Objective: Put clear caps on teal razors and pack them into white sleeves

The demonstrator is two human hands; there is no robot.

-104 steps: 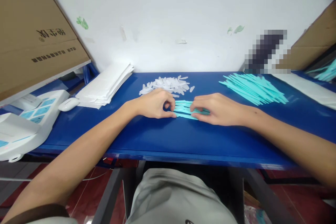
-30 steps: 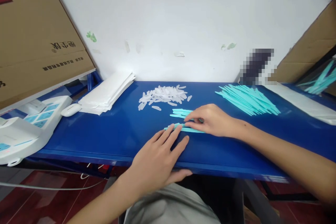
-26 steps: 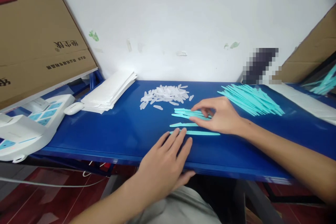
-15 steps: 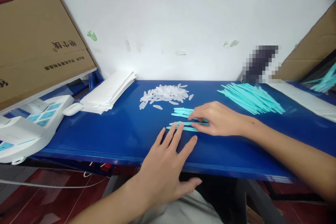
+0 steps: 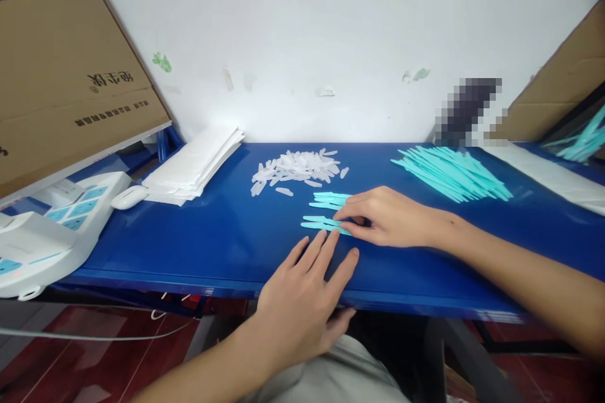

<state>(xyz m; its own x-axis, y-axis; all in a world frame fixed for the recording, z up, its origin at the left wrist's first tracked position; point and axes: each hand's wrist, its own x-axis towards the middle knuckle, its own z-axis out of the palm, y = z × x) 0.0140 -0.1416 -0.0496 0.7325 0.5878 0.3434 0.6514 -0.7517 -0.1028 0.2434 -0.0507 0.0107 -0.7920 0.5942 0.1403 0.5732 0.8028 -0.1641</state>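
Note:
Several teal plastic sticks lie in two small groups on the blue table (image 5: 189, 252): a far group (image 5: 326, 200) and a near group (image 5: 317, 223). My right hand (image 5: 385, 217) pinches the right end of the near group between thumb and fingertips, and its back partly hides the far group. My left hand (image 5: 302, 296) is flat with fingers spread, its fingertips just below the near group, holding nothing. Behind them sits a pile of small translucent white pieces (image 5: 300, 167). A larger pile of teal sticks (image 5: 451, 173) lies to the right.
At the left are a stack of white sheets (image 5: 191, 167), a white power strip (image 5: 94, 220) with a white plug, and a large cardboard box (image 5: 61, 75). A white strip (image 5: 548, 176) lies at the right. The table's front edge passes under my left hand.
My right hand has moved slightly left and closed on the near sticks. My left hand has drawn back a little toward me, and its thumb has moved in.

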